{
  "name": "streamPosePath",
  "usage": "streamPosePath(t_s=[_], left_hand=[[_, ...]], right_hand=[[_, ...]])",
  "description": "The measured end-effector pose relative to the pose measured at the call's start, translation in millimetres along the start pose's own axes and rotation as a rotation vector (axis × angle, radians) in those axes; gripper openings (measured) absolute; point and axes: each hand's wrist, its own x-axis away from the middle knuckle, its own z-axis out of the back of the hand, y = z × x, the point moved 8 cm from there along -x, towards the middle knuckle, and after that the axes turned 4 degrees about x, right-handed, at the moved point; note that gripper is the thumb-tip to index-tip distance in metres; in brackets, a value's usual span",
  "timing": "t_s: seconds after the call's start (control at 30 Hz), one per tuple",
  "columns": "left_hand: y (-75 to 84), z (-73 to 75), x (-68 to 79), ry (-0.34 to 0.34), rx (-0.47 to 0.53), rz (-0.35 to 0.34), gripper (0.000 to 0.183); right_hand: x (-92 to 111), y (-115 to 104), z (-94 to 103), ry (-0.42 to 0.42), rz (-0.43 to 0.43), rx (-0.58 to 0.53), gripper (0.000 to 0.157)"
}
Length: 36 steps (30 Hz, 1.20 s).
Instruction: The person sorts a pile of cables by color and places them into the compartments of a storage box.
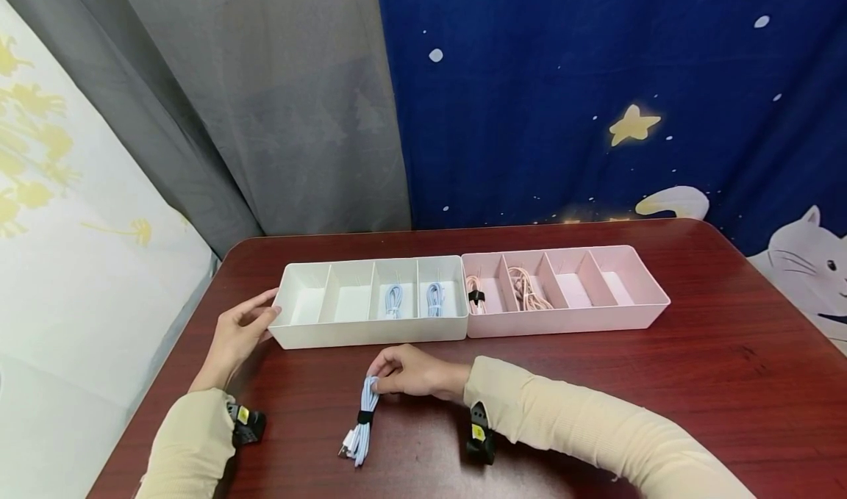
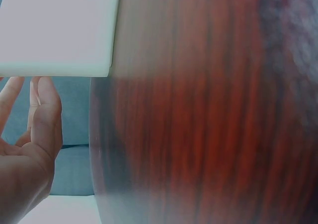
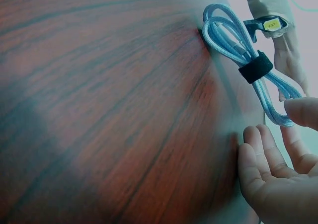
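Note:
My right hand [image 1: 417, 372] pinches one end of a bundled light-blue charging cable [image 1: 364, 425] between thumb and fingers, in front of the white box. A black strap [image 3: 256, 67] binds the cable's middle, and its white plug end [image 1: 347, 444] hangs at the lower left in the head view. My left hand [image 1: 240, 331] touches the left end of the white divided box [image 1: 370, 332] with extended fingers. Two coiled light-blue cables lie in that box, one [image 1: 393, 300] in the third compartment from the left, the other [image 1: 434, 299] in the rightmost.
A pink divided box [image 1: 562, 321] stands against the white box's right end. Its leftmost compartment holds a strapped pink cable [image 1: 475, 293]; the compartment beside it holds a loose pink cable [image 1: 526, 291]. Curtains [image 1: 317, 102] hang behind the dark red wooden table [image 1: 715, 381].

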Motion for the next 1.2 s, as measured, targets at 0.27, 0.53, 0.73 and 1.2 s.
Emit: streamPosePath(t_s=[0.27,0.53,0.73,1.2], left_hand=[[1.6,-0.2,0.3,0.000,-0.002,-0.023,0.051],[0.3,-0.3,0.5,-0.002,0.025,-0.010,0.051],[-0.3,-0.4,0.0,0.000,0.021,-0.003,0.052],[-1.0,0.1,-0.7,0.003,0.019,0.005,0.053]], right_hand=[[1,3,-0.5,0.000,-0.030,-0.082,0.014],[3,8,-1.5,0.011,-0.110,-0.245,0.017],[4,10,-5.2,-0.008,-0.123,-0.348,0.015],[4,11,-8.9,-0.008,-0.143,-0.444,0.017]])
